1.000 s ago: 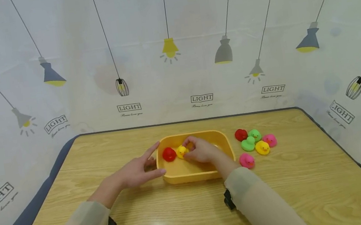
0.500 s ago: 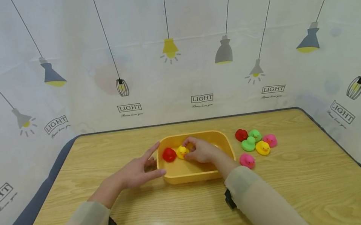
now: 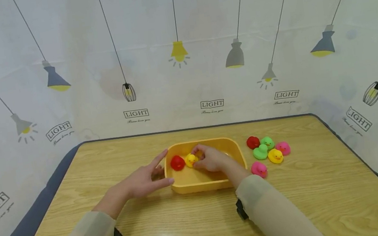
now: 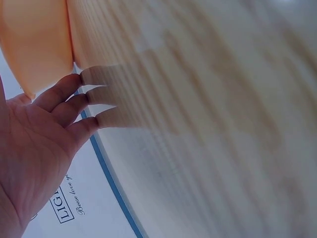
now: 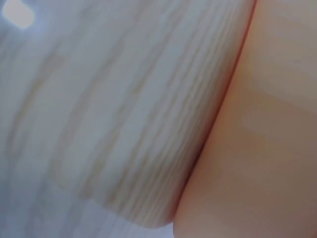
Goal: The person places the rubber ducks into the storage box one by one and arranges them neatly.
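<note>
In the head view a yellow plastic tub stands mid-table. My left hand is spread against its left end, index finger at the far corner and thumb over the near rim; the left wrist view shows the other fingers extended low beside the tub wall. Inside the tub, my right hand pinches a yellow rubber duck between thumb and fingers. A red duck sits just left of it. Only the tub's outer wall and the table appear in the right wrist view.
Right of the tub lie loose rubber ducks: a red one, two green ones, one in front, a yellow one and two pink ones, the nearer close to the tub's corner. A printed curtain borders the wooden table.
</note>
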Demonstrator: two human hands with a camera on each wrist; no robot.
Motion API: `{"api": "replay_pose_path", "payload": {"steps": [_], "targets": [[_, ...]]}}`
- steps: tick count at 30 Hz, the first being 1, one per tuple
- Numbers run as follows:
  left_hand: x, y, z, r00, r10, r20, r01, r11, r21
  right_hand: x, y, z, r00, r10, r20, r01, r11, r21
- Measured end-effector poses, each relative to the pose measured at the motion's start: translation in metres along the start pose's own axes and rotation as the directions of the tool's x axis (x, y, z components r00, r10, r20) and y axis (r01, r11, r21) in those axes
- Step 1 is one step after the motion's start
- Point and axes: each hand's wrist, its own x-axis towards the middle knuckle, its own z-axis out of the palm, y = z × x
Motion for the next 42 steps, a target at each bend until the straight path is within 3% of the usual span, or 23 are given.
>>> {"api": "replay_pose_path", "payload": {"steps": [5,15,24,27,33,42], "targets": [[-0.001,0.002,0.001,1.0,0.008,-0.003,-0.008,1.0,0.027,-0.001,0.001,0.0,1.0,0.0,-0.011,0.0,1.0,-0.001],[0.0,0.001,0.004,1.0,-0.011,0.0,0.011,1.0,-0.026,0.001,0.002,0.002,0.999,0.0,-0.039,0.001,1.0,0.009],[0.0,0.001,0.005,1.0,-0.013,0.002,0.013,1.0,-0.021,-0.009,0.002,-0.009,0.999,0.028,-0.018,-0.026,0.995,0.097],[-0.001,0.002,0.004,1.0,-0.011,0.003,0.011,1.0,-0.02,-0.015,0.0,-0.017,0.999,0.037,-0.017,-0.035,0.997,0.075],[-0.002,0.003,0.002,1.0,-0.012,0.003,0.012,1.0,-0.025,-0.031,-0.002,-0.033,0.999,-0.028,-0.031,0.029,0.999,0.033],[-0.001,0.002,0.001,1.0,0.0,-0.004,0.0,1.0,-0.029,-0.069,-0.005,-0.057,0.995,-0.09,-0.039,0.093,0.993,0.073]]}}
